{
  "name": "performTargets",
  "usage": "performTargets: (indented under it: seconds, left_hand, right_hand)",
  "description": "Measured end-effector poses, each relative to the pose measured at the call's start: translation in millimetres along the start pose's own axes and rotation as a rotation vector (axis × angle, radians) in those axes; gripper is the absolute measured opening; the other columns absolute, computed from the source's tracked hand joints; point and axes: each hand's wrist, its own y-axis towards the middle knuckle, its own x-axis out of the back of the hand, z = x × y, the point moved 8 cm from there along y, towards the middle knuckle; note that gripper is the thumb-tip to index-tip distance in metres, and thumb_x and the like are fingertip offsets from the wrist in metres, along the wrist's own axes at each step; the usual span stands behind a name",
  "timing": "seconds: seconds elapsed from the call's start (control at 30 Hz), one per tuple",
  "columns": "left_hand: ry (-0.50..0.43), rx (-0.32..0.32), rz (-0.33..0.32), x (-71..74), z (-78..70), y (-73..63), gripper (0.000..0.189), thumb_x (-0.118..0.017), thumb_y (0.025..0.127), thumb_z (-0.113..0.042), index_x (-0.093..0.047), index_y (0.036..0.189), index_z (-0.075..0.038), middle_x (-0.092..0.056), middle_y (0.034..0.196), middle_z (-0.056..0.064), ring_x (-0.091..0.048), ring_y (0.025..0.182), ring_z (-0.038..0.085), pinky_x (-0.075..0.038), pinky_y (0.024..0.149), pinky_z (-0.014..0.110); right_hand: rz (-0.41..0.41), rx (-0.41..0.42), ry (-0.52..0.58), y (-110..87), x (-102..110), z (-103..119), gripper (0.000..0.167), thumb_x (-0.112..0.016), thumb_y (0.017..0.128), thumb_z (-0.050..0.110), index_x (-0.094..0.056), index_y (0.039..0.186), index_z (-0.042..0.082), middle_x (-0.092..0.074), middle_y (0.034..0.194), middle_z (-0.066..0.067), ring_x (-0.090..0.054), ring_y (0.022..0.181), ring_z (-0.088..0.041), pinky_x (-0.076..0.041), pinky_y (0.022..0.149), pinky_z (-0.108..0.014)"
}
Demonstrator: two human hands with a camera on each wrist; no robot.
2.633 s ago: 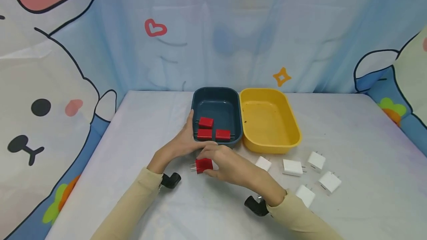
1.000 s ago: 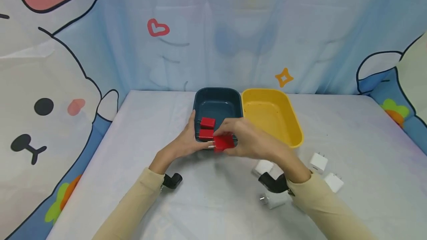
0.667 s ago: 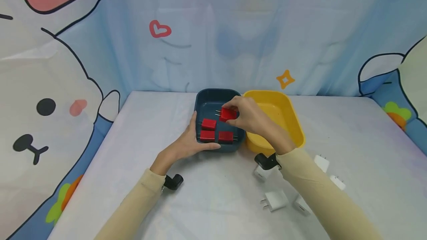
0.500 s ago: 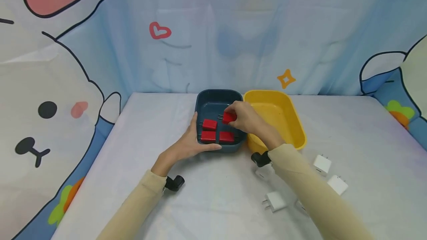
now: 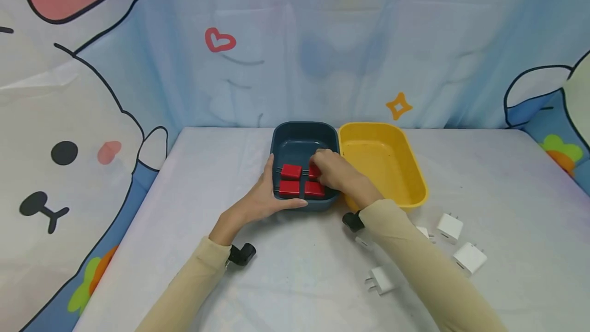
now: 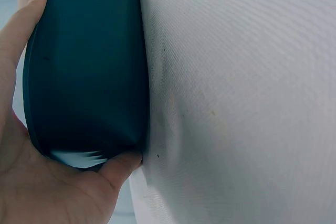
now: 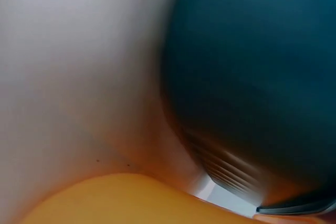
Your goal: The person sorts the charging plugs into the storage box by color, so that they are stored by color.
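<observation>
A dark blue bin (image 5: 299, 135) stands at the back of the table with three red plug chargers in its front half: one at left (image 5: 291, 171) and two along the front wall (image 5: 289, 188). My right hand (image 5: 338, 172) reaches into it and pinches another red charger (image 5: 315, 171), low beside the left one and mostly covered by the fingers. My left hand (image 5: 255, 196) rests on the bin's front left corner, thumb straight along the front wall, fingers along the left side. The left wrist view shows this hand (image 6: 52, 182) against the bin's outer wall (image 6: 89, 66).
A yellow bin (image 5: 384, 163) adjoins the blue one on its right, with only tiny specks inside. Several white plug chargers lie on the table at right, one near the front (image 5: 381, 279) and another farther right (image 5: 469, 257). The right sleeve (image 5: 415, 255) partly covers the group.
My right hand has picked the red charger off the table in front, carried it over the rim and lowered it into the blue bin. My left hand has stayed at the corner.
</observation>
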Motion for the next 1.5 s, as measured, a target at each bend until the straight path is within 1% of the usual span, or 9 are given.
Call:
performTargets:
  seconds: [0.2,0.37,0.53,0.67,0.8,1.0,1.1,1.33,1.5]
  left_hand:
    - [-0.003,-0.027,-0.006,-1.3,-2.3,1.2,0.126,-0.084,0.089,-0.031,0.014,0.166,-0.012,-0.009,0.175,0.01,-0.015,0.158,0.028,-0.026,0.124,0.058]
    - [-0.009,-0.012,-0.005,-3.3,0.1,0.9,0.127,-0.084,0.089,-0.031,0.014,0.166,-0.011,-0.008,0.175,0.01,-0.014,0.158,0.028,-0.024,0.125,0.057]
    - [-0.005,0.026,0.001,-4.3,3.1,-0.9,0.127,-0.084,0.089,-0.033,0.015,0.166,-0.013,-0.005,0.175,0.009,-0.013,0.159,0.028,-0.024,0.125,0.058]
    - [0.02,0.034,-0.004,-2.2,4.0,-1.7,0.128,-0.083,0.089,-0.036,0.016,0.166,-0.014,-0.003,0.176,0.008,-0.011,0.16,0.029,-0.022,0.125,0.059]
    - [0.027,0.002,-0.006,-1.4,2.8,-0.4,0.127,-0.083,0.089,-0.035,0.014,0.167,-0.013,-0.005,0.176,0.009,-0.013,0.159,0.029,-0.023,0.124,0.06]
    - [0.009,-0.062,0.002,-3.4,-1.4,2.5,0.128,-0.084,0.087,-0.038,0.012,0.167,-0.013,-0.01,0.174,0.01,-0.016,0.158,0.029,-0.028,0.123,0.06]
    - [0.009,-0.067,-0.002,-2.8,-2.2,2.5,0.128,-0.085,0.086,-0.038,0.012,0.167,-0.013,-0.01,0.174,0.011,-0.016,0.158,0.029,-0.027,0.123,0.06]
    - [0.005,-0.063,-0.006,1.8,-4.8,1.4,0.128,-0.085,0.087,-0.033,0.014,0.167,-0.014,-0.009,0.175,0.009,-0.015,0.158,0.028,-0.027,0.123,0.058]
    - [-0.005,-0.074,-0.005,0.6,-4.5,3.1,0.127,-0.085,0.087,-0.031,0.014,0.167,-0.013,-0.01,0.174,0.01,-0.015,0.158,0.028,-0.026,0.123,0.058]
  right_hand:
    - [0.026,-0.016,-0.019,1.8,-1,0,0.032,-0.078,0.091,-0.004,-0.071,0.122,-0.006,-0.07,0.106,-0.017,-0.064,0.098,-0.03,-0.06,0.093,-0.038]
    - [0.033,-0.016,-0.024,0.2,-2,-1,0.037,-0.079,0.091,-0.001,-0.07,0.126,-0.007,-0.07,0.114,-0.019,-0.064,0.105,-0.031,-0.058,0.097,-0.04]
    - [-0.047,0.021,-0.053,-13.4,12,5,0.043,-0.081,0.091,0.005,-0.068,0.13,-0.006,-0.067,0.124,-0.021,-0.064,0.111,-0.033,-0.057,0.099,-0.041]
    - [-0.142,0.112,-0.038,-42.0,33,20,0.043,-0.084,0.089,0.005,-0.069,0.128,-0.006,-0.066,0.12,-0.021,-0.067,0.102,-0.031,-0.06,0.092,-0.04]
    - [-0.204,0.234,-0.02,-84.5,50,35,0.04,-0.086,0.085,0.002,-0.071,0.123,-0.005,-0.066,0.115,-0.016,-0.066,0.097,-0.029,-0.061,0.087,-0.04]
    - [-0.329,0.451,-0.01,-155.0,55,46,0.039,-0.091,0.076,-0.004,-0.075,0.111,0.002,-0.068,0.107,-0.006,-0.067,0.091,-0.021,-0.062,0.078,-0.033]
    - [-0.278,0.435,0.045,-181.2,44,39,0.043,-0.093,0.074,0.001,-0.075,0.113,0.008,-0.069,0.109,-0.001,-0.067,0.092,-0.018,-0.062,0.078,-0.032]
    - [0.032,0.209,0.143,-215.0,0,11,0.045,-0.094,0.079,0.025,-0.075,0.12,0.02,-0.064,0.123,0.007,-0.064,0.107,-0.019,-0.06,0.089,-0.038]
    - [0.078,0.173,0.116,-222.8,-18,-4,0.044,-0.096,0.075,0.025,-0.077,0.114,0.02,-0.065,0.116,0.007,-0.064,0.1,-0.016,-0.061,0.086,-0.04]
